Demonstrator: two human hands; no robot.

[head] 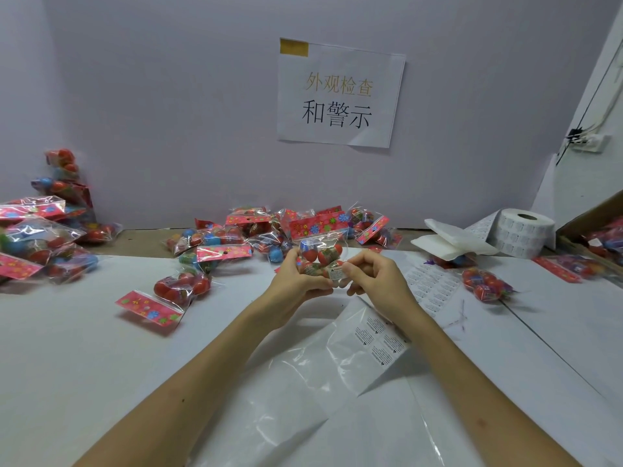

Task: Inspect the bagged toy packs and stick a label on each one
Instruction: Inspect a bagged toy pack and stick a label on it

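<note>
I hold one toy pack [320,256] up in the air above the counter [84,332], right in front of me. My left hand [296,281] is curled round it from below and from the side, so the pack sits in my fingers. My right hand [377,278] is just beside it. Its thumb and first finger pinch a small white label [335,274], and the label touches the low right part of the bag. I cannot tell if it is stuck all the way down yet.

The pack is a thin clear bag with round red toys inside. I think it is very light. The bag looks soft, crinkly and slippery, so it can slide in my fingers. The toys look hard and round, so they can roll about under the plastic. That makes a bumpy place for a label.

I think the best place to hold is round the lump of toys, snug but not squeezing hard, so the plastic pulls flat over one toy. Then the label has a smooth spot to sit on.

The label is tiny, thin and sticky. It can fold onto itself or stick to my thumb, so I think I should hold just its edge.

More labels wait on the label sheet [381,338] under my right arm. Other packs [215,252] lie on the counter at the back and to my left.
</note>
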